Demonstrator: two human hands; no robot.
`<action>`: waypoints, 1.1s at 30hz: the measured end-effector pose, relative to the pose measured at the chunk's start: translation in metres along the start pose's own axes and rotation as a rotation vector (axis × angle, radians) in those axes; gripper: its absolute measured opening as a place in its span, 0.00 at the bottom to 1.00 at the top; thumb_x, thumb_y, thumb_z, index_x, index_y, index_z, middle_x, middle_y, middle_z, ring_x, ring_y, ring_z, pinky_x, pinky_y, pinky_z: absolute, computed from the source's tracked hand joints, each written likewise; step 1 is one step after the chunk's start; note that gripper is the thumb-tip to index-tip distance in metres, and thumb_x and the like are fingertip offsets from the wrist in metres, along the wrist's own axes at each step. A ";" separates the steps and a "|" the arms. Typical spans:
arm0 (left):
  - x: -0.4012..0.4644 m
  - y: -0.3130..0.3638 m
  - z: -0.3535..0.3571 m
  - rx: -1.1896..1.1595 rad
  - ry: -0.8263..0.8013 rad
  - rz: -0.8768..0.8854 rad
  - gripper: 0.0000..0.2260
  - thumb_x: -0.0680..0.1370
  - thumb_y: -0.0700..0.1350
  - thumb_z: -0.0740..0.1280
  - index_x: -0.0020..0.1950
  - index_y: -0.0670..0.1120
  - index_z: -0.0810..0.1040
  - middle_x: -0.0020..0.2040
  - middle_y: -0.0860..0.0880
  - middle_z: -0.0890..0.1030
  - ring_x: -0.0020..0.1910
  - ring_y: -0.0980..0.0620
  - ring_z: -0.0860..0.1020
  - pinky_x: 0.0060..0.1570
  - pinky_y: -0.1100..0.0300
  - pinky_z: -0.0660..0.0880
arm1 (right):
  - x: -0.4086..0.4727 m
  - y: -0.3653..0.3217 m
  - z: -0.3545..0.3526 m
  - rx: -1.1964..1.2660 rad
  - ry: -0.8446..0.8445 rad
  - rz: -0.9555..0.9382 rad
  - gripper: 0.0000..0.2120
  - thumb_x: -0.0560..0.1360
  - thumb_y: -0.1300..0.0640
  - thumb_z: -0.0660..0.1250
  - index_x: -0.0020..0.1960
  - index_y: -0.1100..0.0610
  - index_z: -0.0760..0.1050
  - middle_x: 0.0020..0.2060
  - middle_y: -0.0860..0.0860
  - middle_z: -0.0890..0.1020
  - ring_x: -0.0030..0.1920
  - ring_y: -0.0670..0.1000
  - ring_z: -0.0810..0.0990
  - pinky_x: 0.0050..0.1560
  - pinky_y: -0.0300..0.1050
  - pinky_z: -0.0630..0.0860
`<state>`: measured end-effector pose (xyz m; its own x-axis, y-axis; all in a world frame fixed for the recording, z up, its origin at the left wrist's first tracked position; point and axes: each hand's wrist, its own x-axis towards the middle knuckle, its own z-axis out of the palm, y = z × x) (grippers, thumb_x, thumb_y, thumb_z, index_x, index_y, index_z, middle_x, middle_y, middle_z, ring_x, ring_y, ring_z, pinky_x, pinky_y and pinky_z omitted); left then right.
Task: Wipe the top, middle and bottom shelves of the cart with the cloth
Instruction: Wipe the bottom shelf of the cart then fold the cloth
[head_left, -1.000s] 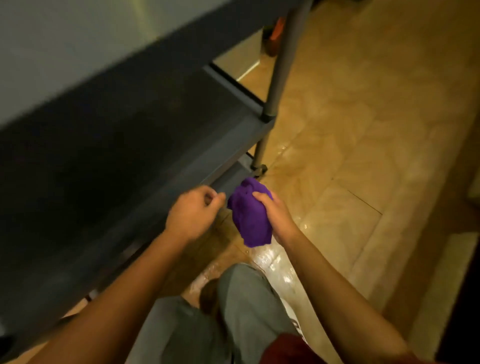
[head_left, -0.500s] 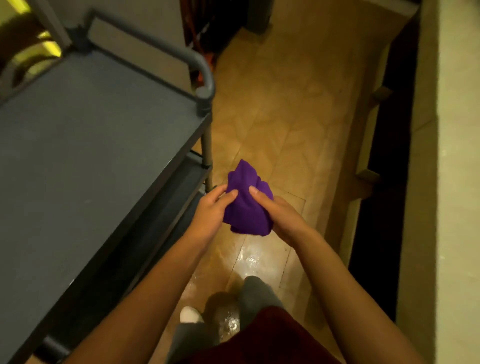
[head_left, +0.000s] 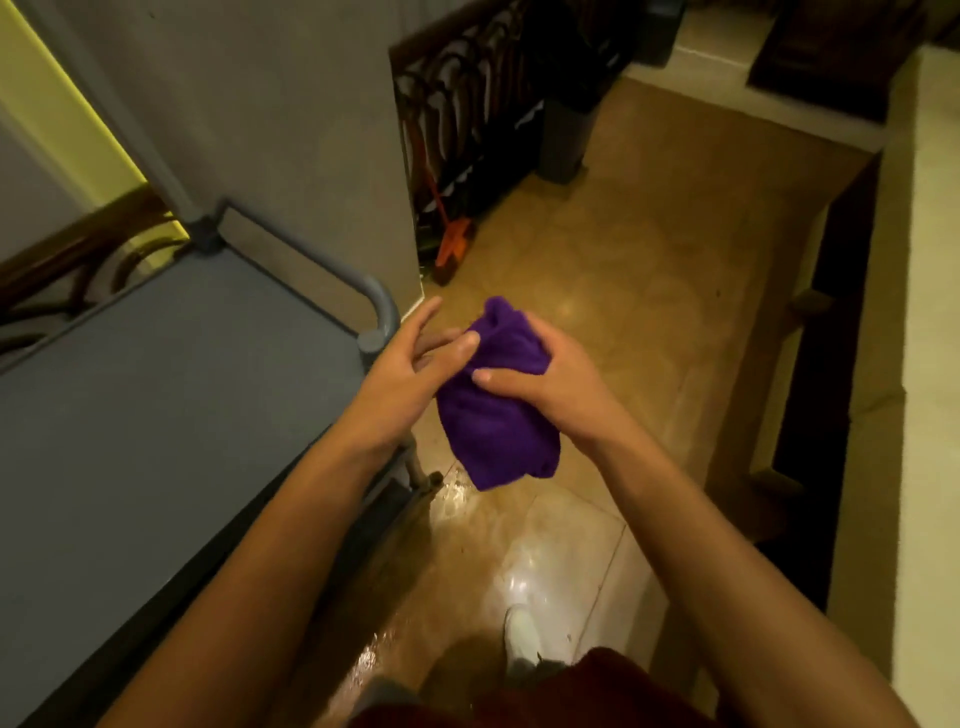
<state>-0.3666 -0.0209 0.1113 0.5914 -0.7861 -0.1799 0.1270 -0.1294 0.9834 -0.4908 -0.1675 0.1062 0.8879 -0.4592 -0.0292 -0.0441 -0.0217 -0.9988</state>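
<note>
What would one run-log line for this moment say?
right hand: grips purple cloth | left hand: open, touching cloth | cart top shelf: untouched

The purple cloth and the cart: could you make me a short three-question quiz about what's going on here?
1. True or false: the purple cloth lies on the cart's top shelf.
2. Which of the hands grips the cloth from above? A) left hand B) right hand
3. Fill in: the cart's top shelf is to the person's ____.

Key: 1 false, it is held over the floor; 2 B; 3 left.
</note>
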 end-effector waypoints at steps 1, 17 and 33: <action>0.012 0.011 0.001 0.030 -0.070 0.028 0.36 0.70 0.61 0.75 0.75 0.60 0.66 0.64 0.57 0.78 0.61 0.61 0.80 0.55 0.64 0.79 | 0.014 -0.008 -0.010 -0.051 -0.073 -0.008 0.28 0.68 0.58 0.80 0.65 0.48 0.76 0.56 0.49 0.85 0.55 0.50 0.85 0.55 0.48 0.82; 0.210 0.087 -0.081 0.060 0.350 0.378 0.07 0.82 0.43 0.67 0.56 0.52 0.82 0.49 0.56 0.86 0.50 0.60 0.83 0.48 0.68 0.77 | 0.311 -0.021 -0.031 0.111 -0.523 0.238 0.28 0.64 0.39 0.80 0.61 0.46 0.81 0.61 0.51 0.84 0.63 0.54 0.82 0.58 0.48 0.80; 0.284 -0.013 -0.215 0.004 1.450 -0.018 0.11 0.79 0.49 0.71 0.59 0.47 0.82 0.49 0.50 0.83 0.49 0.52 0.82 0.48 0.56 0.79 | 0.552 0.023 0.130 -0.233 -1.006 0.133 0.26 0.66 0.46 0.81 0.61 0.48 0.77 0.56 0.48 0.84 0.55 0.50 0.85 0.54 0.48 0.83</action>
<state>-0.0295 -0.1124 0.0426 0.8606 0.5065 -0.0542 0.1420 -0.1364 0.9804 0.0576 -0.3056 0.0619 0.8363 0.4801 -0.2649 -0.1619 -0.2453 -0.9558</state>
